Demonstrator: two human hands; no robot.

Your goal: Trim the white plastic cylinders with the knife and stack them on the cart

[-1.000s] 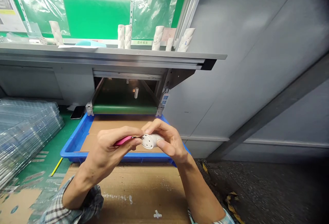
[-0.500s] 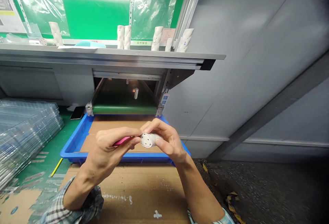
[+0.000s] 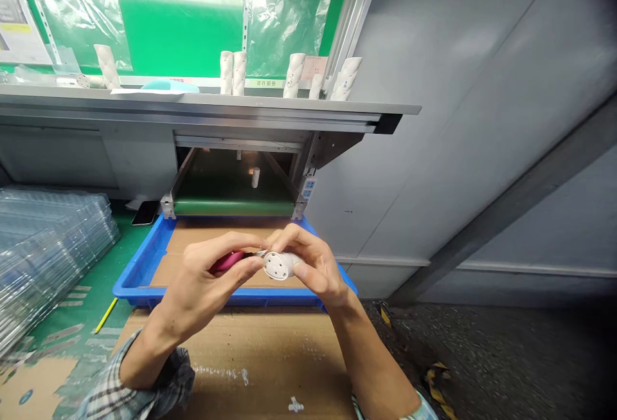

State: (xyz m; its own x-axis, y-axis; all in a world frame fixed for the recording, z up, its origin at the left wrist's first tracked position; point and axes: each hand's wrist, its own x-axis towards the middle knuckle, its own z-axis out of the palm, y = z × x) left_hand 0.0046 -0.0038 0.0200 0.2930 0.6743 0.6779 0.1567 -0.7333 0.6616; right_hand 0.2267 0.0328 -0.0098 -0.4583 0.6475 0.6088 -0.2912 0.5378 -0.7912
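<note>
My right hand (image 3: pixel 315 264) grips a white cylindrical plastic part (image 3: pixel 278 266), its round end with several small holes turned toward me. My left hand (image 3: pixel 212 278) is closed round a small tool with a pink handle (image 3: pixel 226 262). A thin pale tip on that tool reaches the upper left rim of the white part; its exact kind is partly hidden by my fingers. Both hands are above a blue tray (image 3: pixel 187 292) lined with cardboard (image 3: pixel 193 233).
Behind the tray, a green conveyor belt (image 3: pixel 216 182) carries a white cylinder (image 3: pixel 255 177). Several white cylinders stand on the shelf (image 3: pixel 202 101) above. Clear plastic trays (image 3: pixel 53 246), a phone (image 3: pixel 145 213) and a yellow stick (image 3: pixel 106 316) lie left. A grey wall (image 3: pixel 434 118) bounds the right.
The pink tool has turned in my left hand, so more of its handle and its pale tip show. The white part's holed end has tilted slightly more toward me.
</note>
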